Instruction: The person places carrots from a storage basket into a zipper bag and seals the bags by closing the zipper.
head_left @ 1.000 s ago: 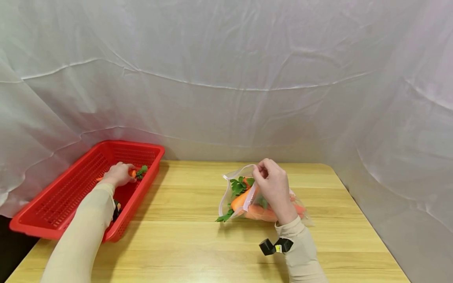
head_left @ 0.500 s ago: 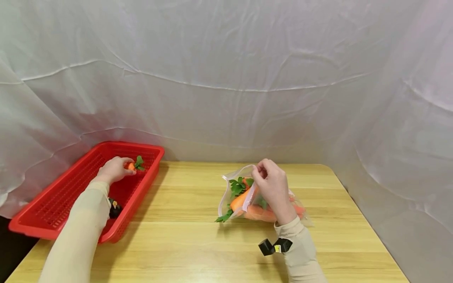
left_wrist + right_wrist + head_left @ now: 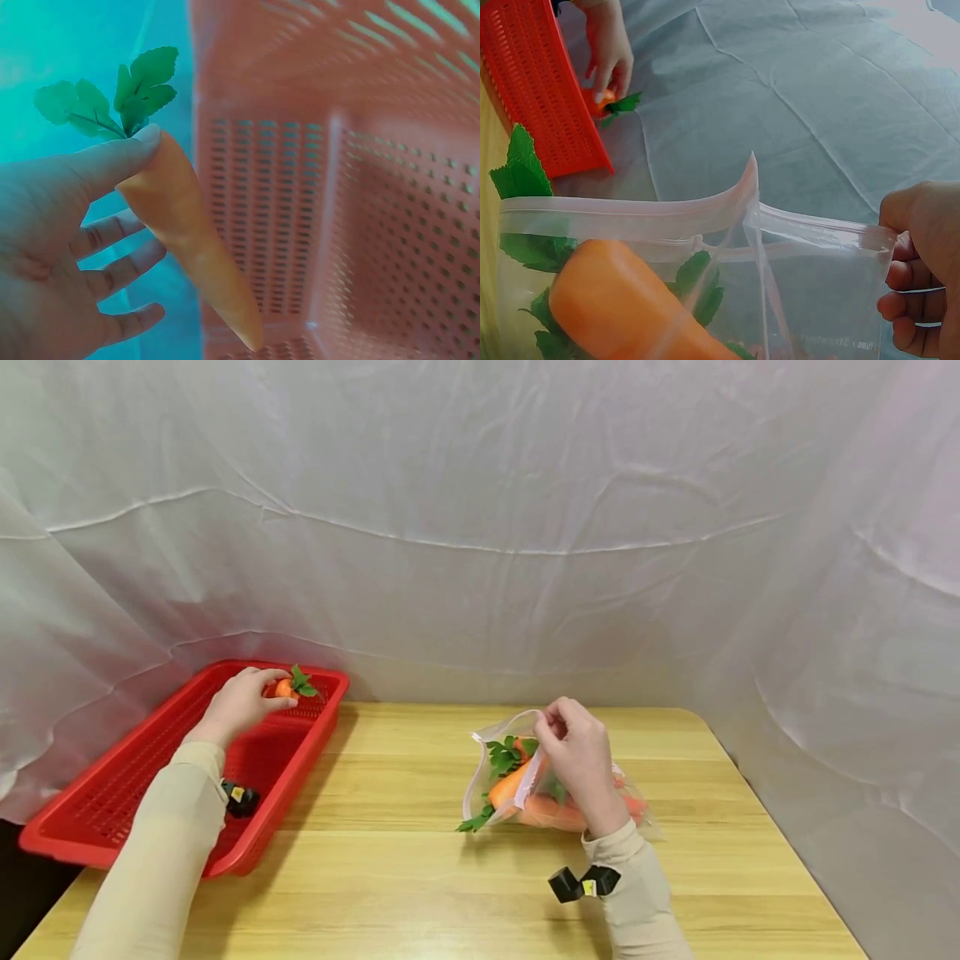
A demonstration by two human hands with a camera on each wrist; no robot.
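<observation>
- Left hand point(image 3: 238, 700) wrapped round a carrot point(image 3: 284, 687), up over the far end of the red basket point(image 3: 97, 814).
- Green leaves point(image 3: 120, 94) sticking out past the thumb.
- Right hand point(image 3: 579, 758) pinching the open top of a clear bag point(image 3: 517, 772) on the table point(image 3: 420, 893).
- More carrots point(image 3: 510, 783) inside the bag.

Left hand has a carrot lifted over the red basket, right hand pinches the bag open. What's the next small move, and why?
Probably carry the carrot rightward across the table toward the bag. The left hand grips it above the red basket, clear of the mesh, and the right hand pinches the bag's rim so its mouth gapes toward the basket, with carrots already inside.
</observation>
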